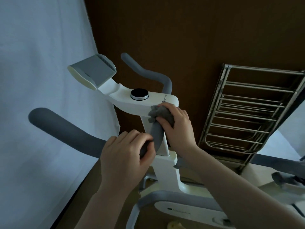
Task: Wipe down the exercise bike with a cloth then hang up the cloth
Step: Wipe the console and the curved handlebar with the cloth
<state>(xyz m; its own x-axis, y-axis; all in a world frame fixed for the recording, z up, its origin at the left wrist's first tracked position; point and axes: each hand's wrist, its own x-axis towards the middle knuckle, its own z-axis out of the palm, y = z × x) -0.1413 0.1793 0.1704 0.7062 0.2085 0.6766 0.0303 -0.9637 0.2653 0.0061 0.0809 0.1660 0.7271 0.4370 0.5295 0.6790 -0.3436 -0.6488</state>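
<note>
Exercise bike [162,164] set at centre, curtain [41,96] hung to its left, metal rack [247,113] stood to its right, cloth [158,115] pressed on the handlebar stem by the right hand [176,128], left hand [127,156] placed just below on the near handlebar [66,129], dial [139,94] seated on top of the console behind both hands.

Seen from above: white exercise bike [158,103] with grey padded handlebars. Round black knob [139,94] set on top of the white frame. Just left of the knob and further out, a grey-faced tablet holder [92,72]. Right of the knob and a little nearer, right hand [176,124] gripping a bunched grey cloth [156,114], pressed against the corner of the frame where the handlebar meets it. Nearer than the knob, left hand [125,156] curled round the near handlebar [66,129]. Far right of the knob, a folded metal drying rack [247,113] on the brown floor. Left of the knob, a white sheet [41,80].
</note>
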